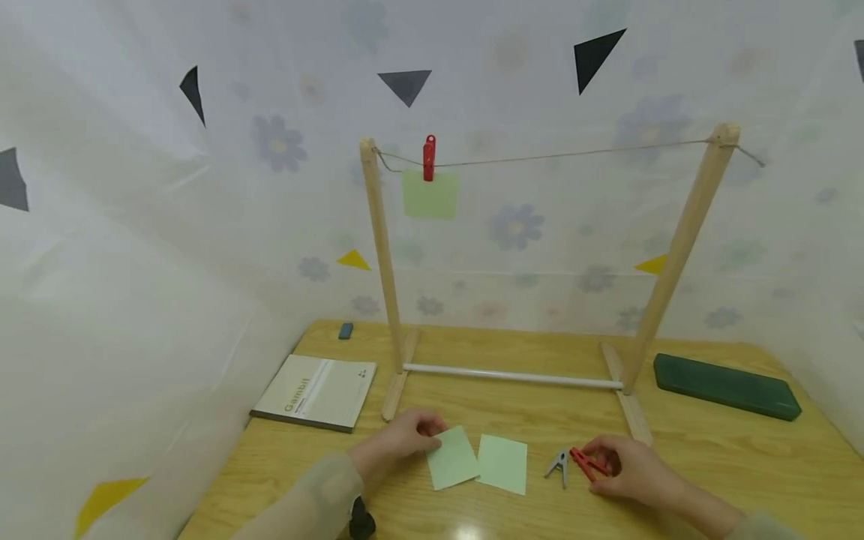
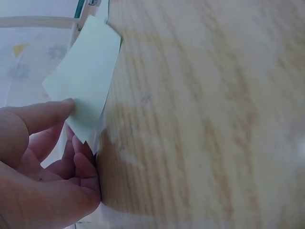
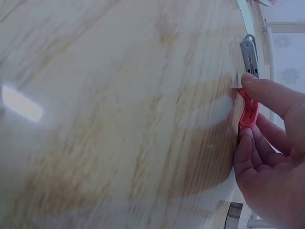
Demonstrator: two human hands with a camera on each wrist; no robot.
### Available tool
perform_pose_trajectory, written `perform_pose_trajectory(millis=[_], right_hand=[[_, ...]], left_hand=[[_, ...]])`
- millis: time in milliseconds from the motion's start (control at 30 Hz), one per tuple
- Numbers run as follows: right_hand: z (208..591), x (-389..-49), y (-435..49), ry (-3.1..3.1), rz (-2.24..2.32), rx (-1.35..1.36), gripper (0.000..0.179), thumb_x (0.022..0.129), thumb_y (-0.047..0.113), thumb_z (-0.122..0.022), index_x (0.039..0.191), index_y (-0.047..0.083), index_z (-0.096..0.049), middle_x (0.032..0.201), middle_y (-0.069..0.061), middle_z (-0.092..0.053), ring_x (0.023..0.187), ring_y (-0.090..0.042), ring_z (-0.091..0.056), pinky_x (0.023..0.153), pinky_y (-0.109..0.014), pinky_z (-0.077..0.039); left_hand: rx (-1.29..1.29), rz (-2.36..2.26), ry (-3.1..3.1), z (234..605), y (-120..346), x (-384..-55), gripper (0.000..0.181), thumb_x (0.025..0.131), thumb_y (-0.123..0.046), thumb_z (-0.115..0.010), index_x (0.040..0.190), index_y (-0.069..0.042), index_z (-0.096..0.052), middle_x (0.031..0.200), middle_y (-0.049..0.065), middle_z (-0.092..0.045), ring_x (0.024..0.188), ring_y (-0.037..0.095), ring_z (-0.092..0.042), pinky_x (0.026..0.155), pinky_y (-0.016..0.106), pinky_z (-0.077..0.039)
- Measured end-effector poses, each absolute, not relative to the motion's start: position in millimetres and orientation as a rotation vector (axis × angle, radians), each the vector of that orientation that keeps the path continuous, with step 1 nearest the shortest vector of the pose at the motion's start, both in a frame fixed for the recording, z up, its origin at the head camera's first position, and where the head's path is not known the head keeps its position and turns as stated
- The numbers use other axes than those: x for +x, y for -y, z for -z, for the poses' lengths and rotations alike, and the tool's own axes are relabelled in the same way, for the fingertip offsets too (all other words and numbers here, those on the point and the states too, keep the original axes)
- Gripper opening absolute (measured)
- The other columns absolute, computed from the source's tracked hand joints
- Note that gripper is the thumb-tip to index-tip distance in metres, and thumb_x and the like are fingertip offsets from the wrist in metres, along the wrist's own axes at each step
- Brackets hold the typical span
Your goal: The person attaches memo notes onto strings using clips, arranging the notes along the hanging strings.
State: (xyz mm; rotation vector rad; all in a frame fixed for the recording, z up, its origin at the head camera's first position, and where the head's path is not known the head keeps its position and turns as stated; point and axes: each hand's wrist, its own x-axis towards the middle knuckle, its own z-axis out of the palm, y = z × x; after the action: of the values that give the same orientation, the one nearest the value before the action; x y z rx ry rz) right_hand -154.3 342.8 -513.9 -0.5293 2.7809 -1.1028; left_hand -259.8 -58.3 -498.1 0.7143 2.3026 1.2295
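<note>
My left hand (image 1: 408, 437) pinches a corner of a pale green paper note (image 1: 452, 459) between thumb and fingers. In the left wrist view that note (image 2: 88, 71) slants up off the wooden table. Beside it lies a second pale green note (image 1: 502, 463), its left edge meeting the first. My right hand (image 1: 624, 466) holds a red clothespin (image 1: 589, 463) at the tabletop, the thumb on one side and the fingers on the other in the right wrist view. Just left of it is a grey clothespin (image 1: 559, 466), untouched.
A wooden frame (image 1: 682, 247) carries a string (image 1: 540, 157), where another red clothespin (image 1: 429, 157) holds a green note (image 1: 430, 199). A notebook (image 1: 317, 390) and a small blue block (image 1: 346, 331) lie left on the table (image 1: 513, 349); a dark green case (image 1: 725, 388) lies right.
</note>
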Motion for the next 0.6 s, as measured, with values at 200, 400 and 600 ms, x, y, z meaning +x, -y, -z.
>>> perform_pose_trajectory(millis=[200, 400, 600], right_hand=[[511.2, -154.7, -342.6, -2.754, 1.111, -0.492, 0.040, 0.078, 0.026, -0.084, 0.107, 0.003, -0.067, 0.082, 0.006, -0.058, 0.070, 0.003, -0.047, 0.059, -0.020, -0.043], [502.4, -154.9, -342.5, -2.659, 1.190, -0.371, 0.045, 0.080, 0.025, -0.082, 0.113, 0.000, -0.066, 0.087, -0.001, -0.062, 0.072, 0.003, -0.052, 0.062, -0.021, -0.046], [493.8, -158.6, -346.5, -2.670, 1.203, -0.372, 0.043, 0.081, 0.019, -0.082, 0.114, -0.004, -0.065, 0.093, -0.005, -0.066, 0.076, 0.002, -0.056, 0.065, -0.022, -0.051]], left_hand=[[0.719, -1.218, -2.261, 494.4, 61.4, -263.4, 0.013, 0.091, -0.006, -0.068, 0.102, 0.002, -0.069, 0.086, 0.002, -0.063, 0.076, 0.010, -0.050, 0.064, 0.020, -0.040], [0.671, -1.256, -2.215, 492.2, 63.7, -266.0, 0.015, 0.093, -0.009, -0.068, 0.103, 0.001, -0.069, 0.086, 0.001, -0.063, 0.078, 0.009, -0.051, 0.067, 0.021, -0.042], [0.743, -1.261, -2.175, 483.0, 67.8, -268.9, 0.021, 0.095, -0.020, -0.066, 0.105, -0.002, -0.068, 0.088, -0.004, -0.062, 0.081, 0.007, -0.053, 0.072, 0.022, -0.044]])
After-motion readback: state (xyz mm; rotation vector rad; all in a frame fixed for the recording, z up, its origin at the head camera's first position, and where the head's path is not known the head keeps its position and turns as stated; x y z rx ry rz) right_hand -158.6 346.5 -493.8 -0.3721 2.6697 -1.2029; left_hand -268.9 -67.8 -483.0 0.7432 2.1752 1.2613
